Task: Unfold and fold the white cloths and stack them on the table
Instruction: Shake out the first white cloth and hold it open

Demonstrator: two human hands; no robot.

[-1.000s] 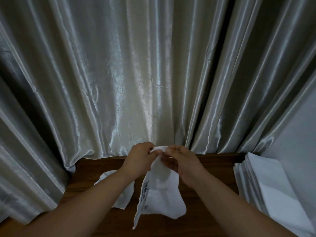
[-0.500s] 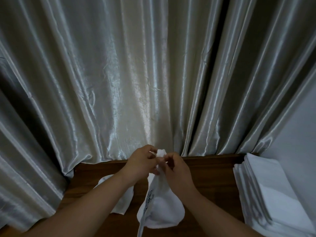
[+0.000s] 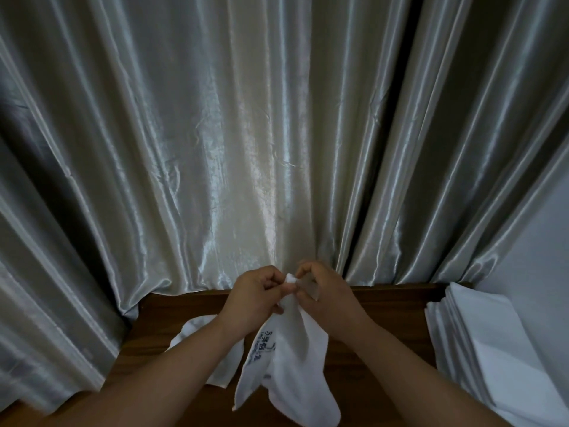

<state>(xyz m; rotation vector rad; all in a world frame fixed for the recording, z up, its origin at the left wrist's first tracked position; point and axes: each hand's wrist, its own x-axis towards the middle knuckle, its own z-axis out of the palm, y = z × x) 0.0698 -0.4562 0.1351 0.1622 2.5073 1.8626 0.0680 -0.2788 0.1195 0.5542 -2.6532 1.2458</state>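
Observation:
A white cloth (image 3: 292, 362) with dark printed lettering hangs bunched above the wooden table (image 3: 388, 315). My left hand (image 3: 254, 292) and my right hand (image 3: 326, 292) pinch its top edge close together, fingertips almost touching. The cloth's lower part droops toward the table's near side. Another white cloth (image 3: 200, 334) lies flat on the table under my left forearm, partly hidden. A stack of folded white cloths (image 3: 480, 349) sits at the table's right end.
A shiny grey curtain (image 3: 246, 149) hangs right behind the table and wraps its left end. A pale wall (image 3: 535, 248) stands beyond the stack on the right.
Both hands have drawn closer together at the cloth's top edge and shifted their pinch. The hanging cloth has bunched narrower and swung slightly.

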